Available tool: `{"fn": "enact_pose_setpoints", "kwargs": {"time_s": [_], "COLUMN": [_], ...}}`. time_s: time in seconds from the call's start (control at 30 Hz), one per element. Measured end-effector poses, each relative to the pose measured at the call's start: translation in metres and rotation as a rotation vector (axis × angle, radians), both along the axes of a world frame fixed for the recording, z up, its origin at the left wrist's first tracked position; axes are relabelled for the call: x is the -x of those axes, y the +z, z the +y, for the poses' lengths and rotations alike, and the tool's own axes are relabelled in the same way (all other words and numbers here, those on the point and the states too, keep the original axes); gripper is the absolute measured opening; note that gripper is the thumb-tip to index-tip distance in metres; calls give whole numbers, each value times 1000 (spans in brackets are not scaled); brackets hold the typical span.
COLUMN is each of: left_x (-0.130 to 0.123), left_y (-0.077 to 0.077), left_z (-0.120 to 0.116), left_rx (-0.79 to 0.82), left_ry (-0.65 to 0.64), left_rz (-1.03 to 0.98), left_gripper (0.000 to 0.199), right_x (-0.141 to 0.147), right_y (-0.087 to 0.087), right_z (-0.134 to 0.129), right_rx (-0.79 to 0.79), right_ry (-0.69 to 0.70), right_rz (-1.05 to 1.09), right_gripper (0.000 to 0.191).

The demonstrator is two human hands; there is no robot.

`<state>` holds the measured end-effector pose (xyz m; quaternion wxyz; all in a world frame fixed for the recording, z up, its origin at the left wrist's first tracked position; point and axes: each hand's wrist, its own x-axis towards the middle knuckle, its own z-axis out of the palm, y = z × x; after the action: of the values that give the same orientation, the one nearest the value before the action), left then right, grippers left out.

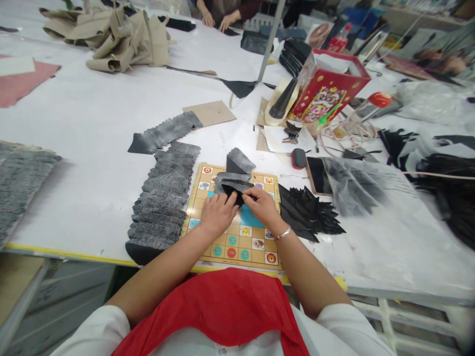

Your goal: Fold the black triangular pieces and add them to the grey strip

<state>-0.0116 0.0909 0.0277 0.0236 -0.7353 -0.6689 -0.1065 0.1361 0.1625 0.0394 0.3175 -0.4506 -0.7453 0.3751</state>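
Note:
Both of my hands work on a small black leather-like piece (237,186) with a grey fuzzy underside, above a patterned game board (222,228). My left hand (218,212) presses its fingertips on the near left edge of the piece. With thumb and forefinger, my right hand (261,205) pinches its right edge. More grey-backed pieces (240,161) lie just beyond my fingers at the board's far edge. Left of the board is a long overlapping row of grey pieces (163,193). On the right, black pointed pieces (309,212) lie fanned out.
A phone (318,175), a small dark case (298,158) and a red box (326,89) stand or lie to the right. Beige folded pieces (122,37) are heaped at the far left. Across the table are another person's hands (218,20). A metal pole (270,42) rises mid-table.

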Motion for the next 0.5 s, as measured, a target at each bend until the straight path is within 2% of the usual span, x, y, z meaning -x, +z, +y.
{"fn": "enact_pose_setpoints", "kwargs": {"time_s": [0.07,0.1,0.17,0.23,0.3,0.37,0.43,0.5], "left_x": [-1,-2,-2,-2,0,4,8,12], "left_y": [1,1,3,4,4,4,6,11], "left_z": [7,9,13,15,16,17,16,10], "left_rx": [44,66,97,100,81,40,-28,-110], "left_ry": [22,34,47,56,69,89,110,134], "left_rz": [7,12,25,31,16,-33,-129,-255], "left_gripper": [38,36,33,30,31,39,47,40], "right_x": [2,-1,-13,-32,-50,-57,-52,-39], "right_y": [2,5,19,39,59,68,62,43], "right_z": [4,9,21,27,19,-5,-39,-73], "right_rx": [-37,-19,8,-50,-167,-435,-593,-597], "right_ry": [20,-28,-226,-459,-550,-476,-188,84], "right_rz": [-7,39,185,313,302,24,-237,-451], "right_gripper": [14,14,17,19,14,11,10,11]}}
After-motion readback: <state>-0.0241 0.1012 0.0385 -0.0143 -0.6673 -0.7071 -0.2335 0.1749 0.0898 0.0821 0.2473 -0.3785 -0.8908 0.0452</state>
